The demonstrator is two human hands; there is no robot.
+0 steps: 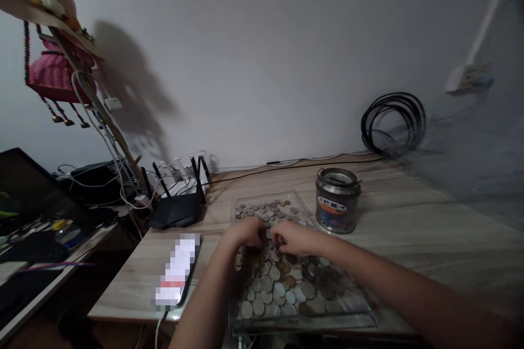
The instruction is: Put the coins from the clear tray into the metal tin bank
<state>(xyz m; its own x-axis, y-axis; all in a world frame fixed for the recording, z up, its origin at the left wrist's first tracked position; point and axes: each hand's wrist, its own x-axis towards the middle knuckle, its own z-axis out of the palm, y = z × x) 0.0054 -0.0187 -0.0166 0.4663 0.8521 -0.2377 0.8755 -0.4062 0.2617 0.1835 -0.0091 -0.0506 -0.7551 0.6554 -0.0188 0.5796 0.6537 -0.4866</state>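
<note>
A clear, shallow plastic tray (301, 323) lies on the table with many silver and brass-coloured coins (267, 283) spread over its bottom. My left hand (250, 232) reaches into the middle of it, fingers curled down among the coins, the fingertips mostly hidden. Close beside it on the right, my right hand (291, 238) is bent inward with its fingers pinched low over the coins. Whatever sits between the fingers of either hand is too small and dark to make out. Behind the right hand stands a metal tin (336, 208) with a slotted lid and a colourful label.
A phone (180, 270) with a cable lies left of the tray. Behind it sits a black router (176, 210) with upright antennas. Coiled black cable (393, 122) leans on the wall at the back right. A monitor (36, 191) stands at the far left.
</note>
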